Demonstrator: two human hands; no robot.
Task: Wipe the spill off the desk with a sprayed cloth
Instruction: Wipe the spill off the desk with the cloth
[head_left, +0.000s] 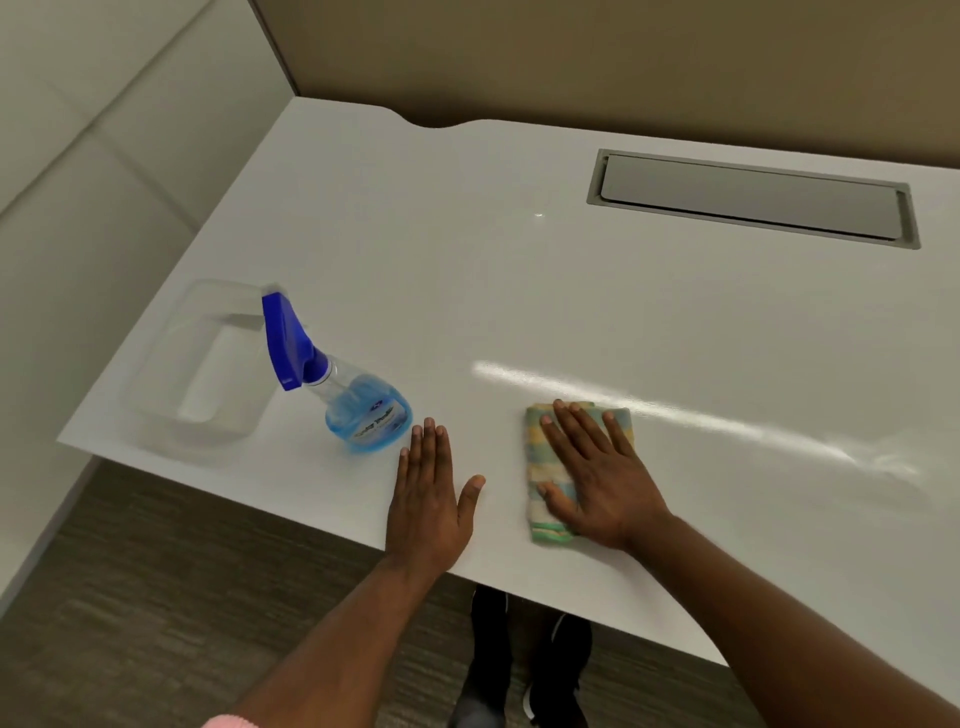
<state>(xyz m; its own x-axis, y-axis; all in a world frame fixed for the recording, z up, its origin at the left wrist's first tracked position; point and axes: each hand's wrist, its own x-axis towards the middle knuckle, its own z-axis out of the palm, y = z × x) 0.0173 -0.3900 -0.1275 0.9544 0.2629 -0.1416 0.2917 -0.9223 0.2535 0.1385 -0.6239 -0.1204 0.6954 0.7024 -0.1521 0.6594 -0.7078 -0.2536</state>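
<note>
White laminate desk (519, 270), glossy, w/ a bright light streak running across its right half. No liquid patch can be made out on the surface; glare makes it hard to tell.

Cloth (545, 457): folded, striped yellow/green/blue, lying flat on the desk near the front edge, right of centre. Right hand (597, 483) rests palm-down on top of it, fingers spread and flat, pressing rather than gripping; thumb lies over the cloth's near-left part. The cloth's left and far edges show past the hand.

Left hand (431, 499): flat on bare desk, palm down, fingers together pointing far, thumb out to the right. Holds nothing. Sits between bottle and cloth, just beside the bottle's base, apart from the cloth.

Spray bottle (358, 400): clear body w/ blue liquid, blue trigger head at top left, label facing the camera. Stands on the desk left of both hands, seen leaning in the wide-angle view. Untouched.

Clear plastic tray (197, 364): at the desk's left edge, just left of and behind the bottle, appears empty.

Grey cable hatch (753, 197): recessed in the desk's far right, lid closed.

Other: pale wall panel on left, tan partition at far side, dark carpet (156, 597) below, dark shoes (556, 670) visible under the near desk edge. Pink sleeve cuff (228, 721) at bottom of frame.
</note>
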